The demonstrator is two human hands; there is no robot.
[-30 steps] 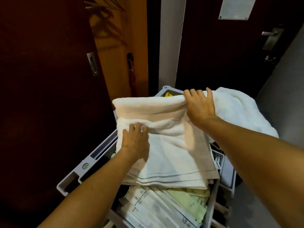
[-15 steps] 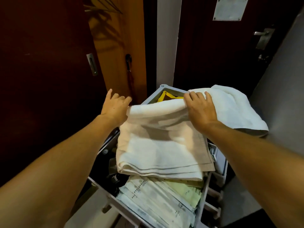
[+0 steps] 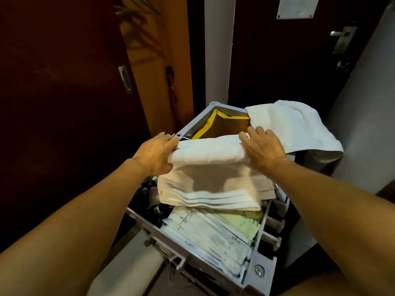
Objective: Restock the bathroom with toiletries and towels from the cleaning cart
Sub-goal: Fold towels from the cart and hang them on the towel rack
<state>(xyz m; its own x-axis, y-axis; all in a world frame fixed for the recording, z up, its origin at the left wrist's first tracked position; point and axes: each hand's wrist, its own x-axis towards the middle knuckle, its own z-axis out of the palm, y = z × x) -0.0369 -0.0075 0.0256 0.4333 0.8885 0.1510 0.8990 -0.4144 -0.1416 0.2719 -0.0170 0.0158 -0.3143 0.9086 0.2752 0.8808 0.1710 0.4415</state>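
From the head view, you are looking down over a grey cleaning cart (image 3: pixel 259 272) parked in a narrow entry. Your left hand (image 3: pixel 157 152) grips the left end of a folded white towel (image 3: pixel 208 152), with the thumb underneath and the fingers curled over the fold. Your right hand (image 3: pixel 264 149) holds the right end of the same fold, its fingers laid over the top edge and curling down behind it. Between your hands the far part of the towel is lifted into a thick roll, while its near part lies on a stack of folded towels (image 3: pixel 211 195) on top of the cart.

Just past your right hand, a second white towel (image 3: pixel 292 127) is draped over the cart's far right corner and hangs down its side. Beside it the cart's far compartment stands open, lined with a brown bag with yellow trim (image 3: pixel 208 127).

Nearer to you, below the stack, flat paper packets (image 3: pixel 205 233) printed with small text fill the cart's front tray, with a pale green sheet (image 3: pixel 243 225) among them. Dark bottles (image 3: pixel 159 208) sit in the shadowed left side of the tray, partly hidden under the towels.

To the left stands a dark sliding door with a metal recessed pull (image 3: pixel 125 79). Ahead on the right is another dark door with a lever handle (image 3: pixel 342 36).
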